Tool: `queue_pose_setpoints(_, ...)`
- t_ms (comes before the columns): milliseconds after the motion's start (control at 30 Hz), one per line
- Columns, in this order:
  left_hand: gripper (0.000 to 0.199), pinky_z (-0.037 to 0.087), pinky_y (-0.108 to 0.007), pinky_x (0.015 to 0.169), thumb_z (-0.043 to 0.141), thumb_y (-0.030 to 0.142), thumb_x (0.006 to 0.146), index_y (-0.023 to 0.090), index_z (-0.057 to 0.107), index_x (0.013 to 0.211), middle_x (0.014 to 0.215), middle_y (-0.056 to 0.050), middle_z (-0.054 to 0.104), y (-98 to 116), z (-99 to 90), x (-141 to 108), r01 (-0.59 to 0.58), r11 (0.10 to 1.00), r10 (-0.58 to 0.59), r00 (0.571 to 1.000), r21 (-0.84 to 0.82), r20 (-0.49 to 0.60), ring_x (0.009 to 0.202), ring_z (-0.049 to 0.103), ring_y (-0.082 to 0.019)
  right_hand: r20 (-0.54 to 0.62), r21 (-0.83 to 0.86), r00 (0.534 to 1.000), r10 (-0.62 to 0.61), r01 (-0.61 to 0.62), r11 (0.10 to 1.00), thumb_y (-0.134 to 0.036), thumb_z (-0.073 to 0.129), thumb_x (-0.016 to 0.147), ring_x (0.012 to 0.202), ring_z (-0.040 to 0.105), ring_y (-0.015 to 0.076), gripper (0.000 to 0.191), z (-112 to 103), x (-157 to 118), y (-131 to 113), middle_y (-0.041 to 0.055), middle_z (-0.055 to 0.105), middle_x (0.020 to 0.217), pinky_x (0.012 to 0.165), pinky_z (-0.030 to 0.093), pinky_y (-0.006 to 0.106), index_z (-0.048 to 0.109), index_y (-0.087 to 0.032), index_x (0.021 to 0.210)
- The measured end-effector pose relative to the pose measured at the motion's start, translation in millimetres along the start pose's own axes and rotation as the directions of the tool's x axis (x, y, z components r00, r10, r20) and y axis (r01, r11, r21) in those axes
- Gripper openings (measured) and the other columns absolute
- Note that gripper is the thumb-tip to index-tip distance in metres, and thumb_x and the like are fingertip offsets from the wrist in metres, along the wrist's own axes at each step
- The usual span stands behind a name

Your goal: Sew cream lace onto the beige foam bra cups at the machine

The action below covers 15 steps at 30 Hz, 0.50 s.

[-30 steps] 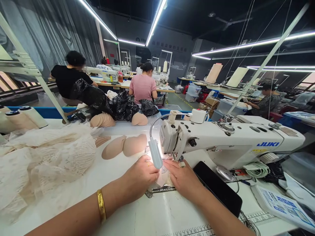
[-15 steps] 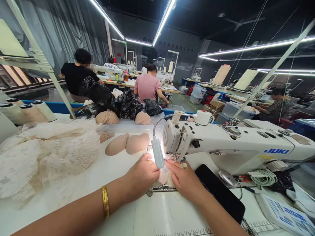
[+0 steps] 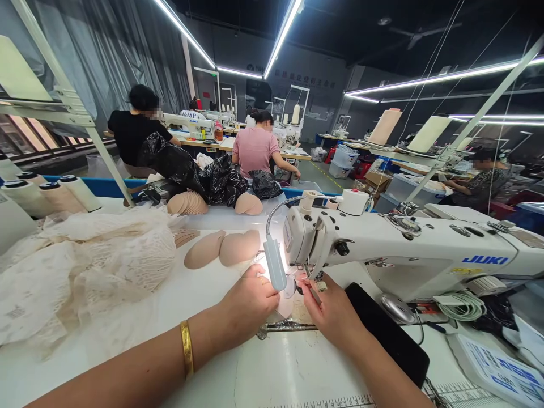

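My left hand (image 3: 250, 297) is closed, fingers curled at the near side of the needle area. It pinches a beige fabric piece (image 3: 285, 306), partly hidden under the lamp head. My right hand (image 3: 329, 306) lies beside the presser foot with its fingers drawn together. A small dark object (image 3: 299, 288) shows at its fingertips, too small to name. The white sewing machine (image 3: 382, 243) stands over the work, and a lit grey gooseneck lamp (image 3: 275, 265) covers part of the stitching spot.
Beige moulded cups (image 3: 240, 247) lie behind my left hand. Sheer cream lace (image 3: 102, 260) is heaped at left. A black phone-like slab (image 3: 386, 334) lies by my right forearm, near a plastic case (image 3: 497, 368). Black bags (image 3: 221, 181) sit behind; co-workers sit beyond.
My right hand has pulled slightly right, its fingers lifting from lying on the fabric, and a dark object now shows by the fingertips. The left hand stays near the fabric. The view shifted slightly.
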<state>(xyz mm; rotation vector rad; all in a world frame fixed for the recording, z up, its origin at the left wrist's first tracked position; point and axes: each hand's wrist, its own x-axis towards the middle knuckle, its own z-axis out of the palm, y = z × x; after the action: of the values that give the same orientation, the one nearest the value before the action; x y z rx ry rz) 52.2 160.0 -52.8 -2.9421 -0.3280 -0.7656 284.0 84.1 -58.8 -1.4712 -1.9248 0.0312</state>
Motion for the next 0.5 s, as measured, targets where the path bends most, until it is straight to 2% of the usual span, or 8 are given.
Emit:
queue_pose_setpoints(133, 0.024, 0.047, -0.045, 0.092, 0.055, -0.001, 0.066, 0.020, 0.052, 0.078, 0.073, 0.001, 0.062, 1.4, 0.2, -1.1, -0.015, 0.999, 0.014, 1.000, 0.050, 0.020, 0.063, 0.051, -0.016, 0.005, -0.029, 1.000, -0.006, 0.006, 1.000, -0.025, 0.043, 0.109, 0.087, 0.074, 0.0251, 0.028, -1.5, -0.7, -0.9, 0.0114, 0.071, 0.101, 0.070, 0.061, 0.037, 0.071, -0.019, 0.106)
queue_pose_setpoints(300, 0.023, 0.045, -0.044, 0.090, 0.053, -0.001, 0.068, 0.020, 0.050, 0.077, 0.074, 0.002, 0.062, 1.3, 0.9, -0.5, -0.012, 0.999, 0.012, 1.000, 0.048, 0.001, 0.059, 0.045, -0.014, -0.007, -0.064, 0.999, -0.044, 0.043, 0.997, -0.023, 0.043, 0.109, 0.078, 0.071, 0.0227, 0.029, -2.9, 0.5, -4.2, 0.0090, 0.068, 0.091, 0.066, 0.058, 0.034, 0.071, -0.017, 0.108)
queue_pose_setpoints(433, 0.024, 0.043, -0.046, 0.092, 0.053, -0.001, 0.069, 0.019, 0.053, 0.080, 0.077, 0.001, 0.063, -2.5, 5.2, -0.4, 0.015, 0.999, -0.015, 1.000, 0.035, -0.008, 0.063, 0.050, -0.016, 0.012, -0.109, 0.998, -0.054, 0.055, 0.993, -0.023, 0.040, 0.109, 0.067, 0.063, 0.0221, 0.032, -4.5, 1.7, -5.5, 0.0061, 0.062, 0.079, 0.058, 0.049, 0.033, 0.071, -0.016, 0.108)
queue_pose_setpoints(500, 0.023, 0.041, -0.047, 0.090, 0.054, -0.001, 0.069, 0.019, 0.054, 0.081, 0.078, 0.000, 0.064, -1.5, 5.2, -1.3, 0.030, 0.999, -0.030, 1.000, 0.043, 0.001, 0.066, 0.052, -0.018, 0.060, -0.094, 0.996, -0.072, 0.077, 0.993, -0.020, 0.041, 0.107, 0.069, 0.060, 0.0221, 0.029, -6.8, 1.3, -6.2, 0.0054, 0.061, 0.078, 0.059, 0.046, 0.032, 0.070, -0.017, 0.108)
